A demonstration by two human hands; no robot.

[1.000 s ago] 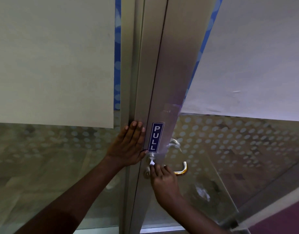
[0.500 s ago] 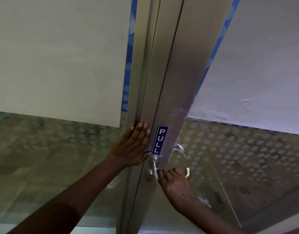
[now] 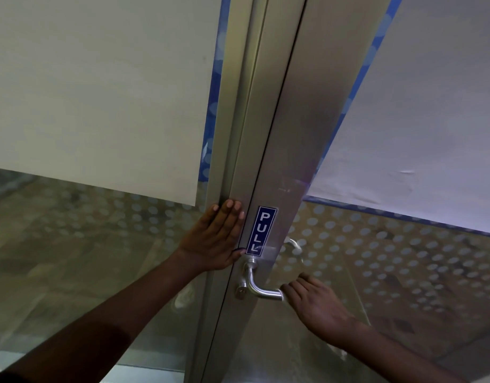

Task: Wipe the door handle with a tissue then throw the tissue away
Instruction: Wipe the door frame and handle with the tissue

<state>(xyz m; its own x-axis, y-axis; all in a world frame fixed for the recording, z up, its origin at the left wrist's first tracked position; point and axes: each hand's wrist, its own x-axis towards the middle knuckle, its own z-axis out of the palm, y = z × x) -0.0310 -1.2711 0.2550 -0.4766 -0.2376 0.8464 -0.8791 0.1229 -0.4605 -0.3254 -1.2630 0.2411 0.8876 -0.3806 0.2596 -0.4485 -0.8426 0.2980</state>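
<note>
Gripping one door handle (image 3: 261,288): right hand (image 3: 315,305); left hand (image 3: 216,239) flat, fingers spread, on one frame (image 3: 238,161)

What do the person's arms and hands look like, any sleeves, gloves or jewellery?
Both hands are bare: no gloves, rings, watch or bracelet show on the left hand or the right hand. The forearms are uncovered; no sleeve is visible. The left fingers have short, unpainted nails.

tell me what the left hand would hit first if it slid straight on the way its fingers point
The left hand lies flat on the metal door frame, fingers pointing up along it. Sliding straight on, it would meet only more bare frame as far as the picture shows; the PULL sign sits just to its right, out of that line.
</note>
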